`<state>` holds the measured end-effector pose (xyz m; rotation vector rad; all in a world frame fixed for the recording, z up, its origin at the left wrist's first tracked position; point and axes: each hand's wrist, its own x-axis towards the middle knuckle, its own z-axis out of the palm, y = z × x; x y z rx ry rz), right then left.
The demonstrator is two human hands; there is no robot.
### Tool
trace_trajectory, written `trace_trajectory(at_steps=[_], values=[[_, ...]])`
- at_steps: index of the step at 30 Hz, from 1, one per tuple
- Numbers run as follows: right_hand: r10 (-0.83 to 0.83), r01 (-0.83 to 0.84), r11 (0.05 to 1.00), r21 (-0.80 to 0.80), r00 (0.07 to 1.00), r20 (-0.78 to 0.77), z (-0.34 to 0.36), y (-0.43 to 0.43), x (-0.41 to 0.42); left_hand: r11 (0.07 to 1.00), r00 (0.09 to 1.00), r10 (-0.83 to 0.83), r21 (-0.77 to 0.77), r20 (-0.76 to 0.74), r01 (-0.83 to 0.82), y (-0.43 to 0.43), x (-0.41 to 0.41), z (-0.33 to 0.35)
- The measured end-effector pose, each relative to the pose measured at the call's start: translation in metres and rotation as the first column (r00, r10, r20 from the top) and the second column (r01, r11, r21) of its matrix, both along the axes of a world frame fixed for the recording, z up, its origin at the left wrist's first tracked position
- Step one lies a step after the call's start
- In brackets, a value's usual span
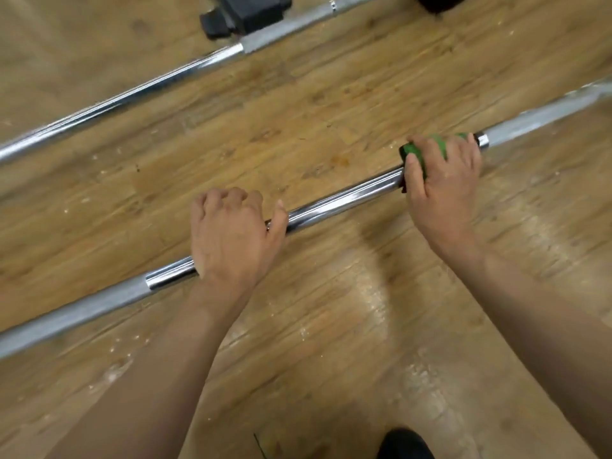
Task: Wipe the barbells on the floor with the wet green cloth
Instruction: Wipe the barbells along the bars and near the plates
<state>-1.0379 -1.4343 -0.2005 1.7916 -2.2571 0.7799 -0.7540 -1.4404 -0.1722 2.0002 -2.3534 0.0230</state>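
Worn wooden floor (331, 94), scuffed and flecked with pale marks, fills the whole view, and two steel bars lie on it slanting from lower left to upper right; the far barbell (132, 91) runs across the upper left with a black block (246, 13) resting beside it near the top edge, and nobody touches it; the near barbell (341, 198) crosses the middle of the view, dull and grey at its left reach, bright and polished in its centre stretch; the left hand (231, 233) grips that bar from above, fingers curled over it and thumb laid along the steel, seemingly steadying it; further right the right hand (443, 187) is closed round the green cloth (414, 150), which is wrapped about the bar at the right end of the shiny stretch, just short of the grey section beyond; a dark shoe (405, 445) shows at the bottom edge; wiping looks to be under way on this bar only, though how much of it is clean cannot be told from its shine; both grey outer lengths and the whole far barbell probably remain to be done; the cloth sits wholly under the right palm and fingers, well apart from the left hand, with bare chrome between them.
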Motion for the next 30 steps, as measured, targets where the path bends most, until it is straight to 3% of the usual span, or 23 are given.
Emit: trace_trajectory(at_steps=[2, 4, 6, 8, 10, 12, 14, 18, 20, 23, 26, 28, 30], values=[[-0.09, 0.09, 0.996, 0.008, 0.996, 0.014, 0.004, -0.008, 0.014, 0.999, 0.998, 0.047, 0.022, 0.03, -0.047, -0.002, -0.004, 0.003], [-0.056, 0.056, 0.998, 0.01, 0.998, -0.002, 0.005, -0.006, 0.051, 0.995, 0.996, 0.086, 0.043, 0.04, -0.087, -0.006, -0.007, 0.006], [0.187, -0.186, 0.982, 0.028, 0.982, -0.038, 0.004, 0.003, 0.091, 0.993, 0.994, 0.105, 0.053, 0.025, -0.106, -0.012, -0.007, 0.006], [0.42, -0.416, 0.908, 0.053, 0.903, -0.094, 0.003, 0.007, 0.106, 0.994, 0.995, 0.097, 0.046, 0.014, -0.097, -0.017, -0.006, 0.005], [0.496, -0.489, 0.868, 0.081, 0.855, -0.154, 0.006, -0.005, 0.084, 0.995, 0.996, 0.085, 0.046, 0.008, -0.085, -0.022, -0.004, 0.005], [0.402, -0.396, 0.916, 0.067, 0.904, -0.145, 0.007, -0.02, 0.044, 0.995, 0.997, 0.072, 0.072, 0.003, -0.073, -0.026, -0.003, 0.004], [0.184, -0.183, 0.983, 0.02, 0.981, -0.057, 0.007, -0.032, -0.001, 0.995, 0.998, 0.059, 0.084, 0.003, -0.059, -0.03, -0.003, 0.003], [-0.064, 0.062, 0.997, 0.05, 0.997, 0.051, 0.009, -0.044, -0.019, 0.997, 0.999, 0.035, 0.063, 0.013, -0.036, -0.036, -0.001, 0.003], [-0.047, 0.046, 0.999, 0.029, 0.998, 0.031, 0.01, -0.041, 0.021, 0.998, 1.0, 0.013, 0.058, 0.026, -0.015, -0.037, 0.0, 0.003], [0.24, -0.24, 0.971, 0.024, 0.971, -0.002, 0.005, -0.022, 0.097, 0.999, 0.999, -0.029, 0.02, 0.023, 0.028, -0.038, 0.002, 0.001], [0.461, -0.459, 0.887, 0.047, 0.885, -0.064, 0.002, -0.022, 0.096, 0.999, 0.998, -0.041, 0.007, 0.045, 0.041, -0.04, 0.004, 0.0], [0.42, -0.419, 0.908, 0.033, 0.905, -0.073, -0.004, -0.031, 0.056, 0.999, 0.997, -0.04, 0.025, 0.065, 0.038, -0.042, 0.003, 0.002], [0.239, -0.239, 0.971, -0.01, 0.971, 0.0, -0.007, -0.04, 0.01, 0.999, 0.996, -0.038, 0.024, 0.074, 0.036, -0.044, 0.002, 0.003]])
